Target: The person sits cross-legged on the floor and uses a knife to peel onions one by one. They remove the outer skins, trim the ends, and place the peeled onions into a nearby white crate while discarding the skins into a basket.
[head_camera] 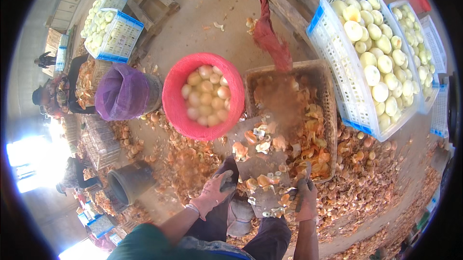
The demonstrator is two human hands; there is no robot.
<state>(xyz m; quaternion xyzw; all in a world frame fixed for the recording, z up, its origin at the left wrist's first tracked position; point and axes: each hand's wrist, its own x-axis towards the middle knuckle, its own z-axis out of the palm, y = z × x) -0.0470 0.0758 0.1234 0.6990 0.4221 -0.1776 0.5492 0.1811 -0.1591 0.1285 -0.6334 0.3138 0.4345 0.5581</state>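
My left hand [216,189], in a pink glove with dark fingers, is by my left knee. Its fingers are curled, and no object shows in it. My right hand [306,198], gloved alike, grips what looks like a small knife [308,170], its blade pointing away from me; the handle is hidden. Between my hands lies a grey board [258,169] littered with onion skins and cut ends. Beyond the board stand a red mesh-rimmed tub [177,115] of peeled onions [207,99] and a brown basket [332,115] of onion skins [318,144].
White crates [329,53] of peeled onions stand at right. Loose unpeeled onions and skins [361,187] cover the floor. At left are a purple mesh bag [123,93] over a bucket, a tipped dark bucket [128,182] and other people [54,95]. Red netting [266,25] hangs into the basket.
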